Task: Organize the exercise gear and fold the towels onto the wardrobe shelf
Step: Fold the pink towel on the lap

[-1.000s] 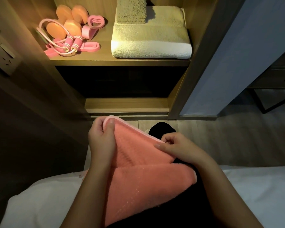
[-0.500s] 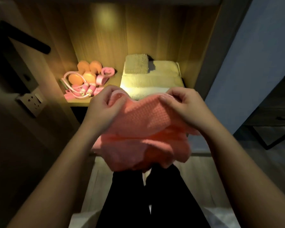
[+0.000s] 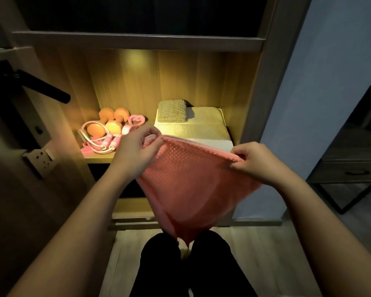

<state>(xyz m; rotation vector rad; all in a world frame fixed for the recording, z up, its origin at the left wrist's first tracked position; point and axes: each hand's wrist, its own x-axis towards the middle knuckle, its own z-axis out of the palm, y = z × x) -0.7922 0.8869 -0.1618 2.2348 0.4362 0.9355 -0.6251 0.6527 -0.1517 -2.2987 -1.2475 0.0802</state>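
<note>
A pink towel (image 3: 193, 185) hangs in front of the lit wardrobe shelf (image 3: 99, 160), stretched along its top edge. My left hand (image 3: 137, 150) pinches its left corner and my right hand (image 3: 252, 161) pinches its right corner. The cloth droops to a point above my knees. On the shelf's left lie orange dumbbells (image 3: 107, 123), a pink skipping rope (image 3: 104, 143) and a pink heart-shaped grip (image 3: 136, 120). On the right a folded cream towel (image 3: 204, 125) carries a small folded olive towel (image 3: 171, 111) on its back left part.
A dark handle (image 3: 45, 90) sticks out at the left above a wall socket (image 3: 42, 157). A lower shelf (image 3: 131, 207) lies under the lit one. A grey wall panel (image 3: 321, 103) and a dark drawer unit (image 3: 351, 166) stand to the right. My dark-trousered legs (image 3: 191, 269) are below.
Both hands lifted the pink towel from my lap up to shelf height and pulled apart, spreading it from a bunched fold into a stretched sheet. My view rose towards the shelf.
</note>
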